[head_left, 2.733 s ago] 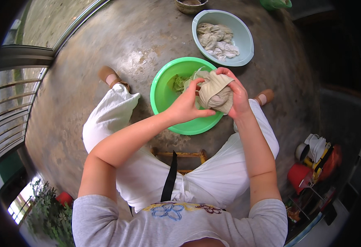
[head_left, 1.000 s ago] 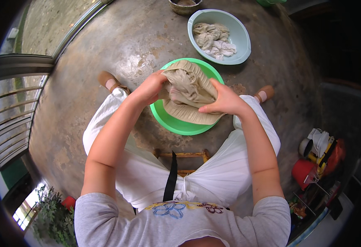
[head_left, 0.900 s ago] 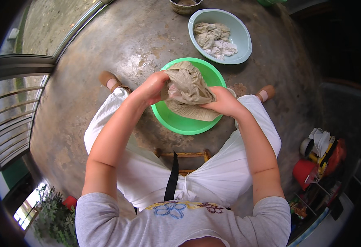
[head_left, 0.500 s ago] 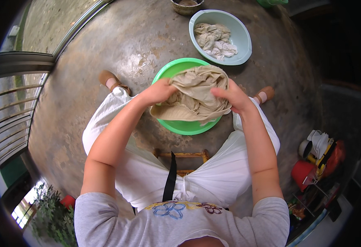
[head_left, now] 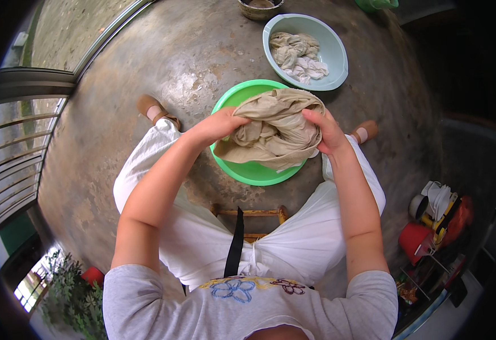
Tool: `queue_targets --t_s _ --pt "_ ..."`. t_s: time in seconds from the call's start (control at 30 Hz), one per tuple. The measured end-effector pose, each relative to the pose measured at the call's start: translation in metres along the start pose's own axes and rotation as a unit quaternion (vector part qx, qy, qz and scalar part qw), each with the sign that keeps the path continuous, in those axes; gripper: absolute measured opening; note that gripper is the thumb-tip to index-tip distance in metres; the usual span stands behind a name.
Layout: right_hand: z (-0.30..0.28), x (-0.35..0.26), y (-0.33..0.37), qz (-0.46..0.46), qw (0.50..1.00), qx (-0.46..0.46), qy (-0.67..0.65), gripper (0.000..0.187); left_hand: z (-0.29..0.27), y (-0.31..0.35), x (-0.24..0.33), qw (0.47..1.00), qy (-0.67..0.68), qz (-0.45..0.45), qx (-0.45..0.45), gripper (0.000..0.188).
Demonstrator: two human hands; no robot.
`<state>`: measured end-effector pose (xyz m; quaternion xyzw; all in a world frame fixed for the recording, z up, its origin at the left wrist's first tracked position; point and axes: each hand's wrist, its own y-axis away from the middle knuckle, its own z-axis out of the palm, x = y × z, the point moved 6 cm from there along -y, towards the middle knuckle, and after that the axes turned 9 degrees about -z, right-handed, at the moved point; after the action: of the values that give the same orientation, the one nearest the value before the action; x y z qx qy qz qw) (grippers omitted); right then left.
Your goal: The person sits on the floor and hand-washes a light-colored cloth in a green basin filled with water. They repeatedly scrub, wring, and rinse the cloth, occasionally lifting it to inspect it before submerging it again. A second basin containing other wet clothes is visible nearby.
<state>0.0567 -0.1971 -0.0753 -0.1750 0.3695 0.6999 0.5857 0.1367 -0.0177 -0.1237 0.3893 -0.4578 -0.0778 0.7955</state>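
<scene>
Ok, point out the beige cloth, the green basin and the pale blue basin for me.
beige cloth (head_left: 276,133), head view, middle of the bunched folds.
green basin (head_left: 248,173), head view, bare near rim.
pale blue basin (head_left: 338,56), head view, right inner wall.

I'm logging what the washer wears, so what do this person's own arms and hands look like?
Both forearms are bare; the left hand and right hand wear no gloves, and no rings, watch or bracelets show. Short grey sleeves end above the elbows, part of a grey top with embroidered flowers on the chest.
</scene>
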Motion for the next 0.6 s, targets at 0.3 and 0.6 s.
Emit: queue_targets --t_s 0.3,0.6 --pt "-0.015 0.025 -0.002 0.059 0.967 -0.005 0.247 0.044 0.017 0.021 0.028 0.997 0.06 -0.004 -0.049 0.052" --pt "0.005 0.026 0.002 0.072 0.978 -0.017 0.197 0.044 0.0 0.003 0.0 0.954 0.294 -0.064 0.005 0.035"
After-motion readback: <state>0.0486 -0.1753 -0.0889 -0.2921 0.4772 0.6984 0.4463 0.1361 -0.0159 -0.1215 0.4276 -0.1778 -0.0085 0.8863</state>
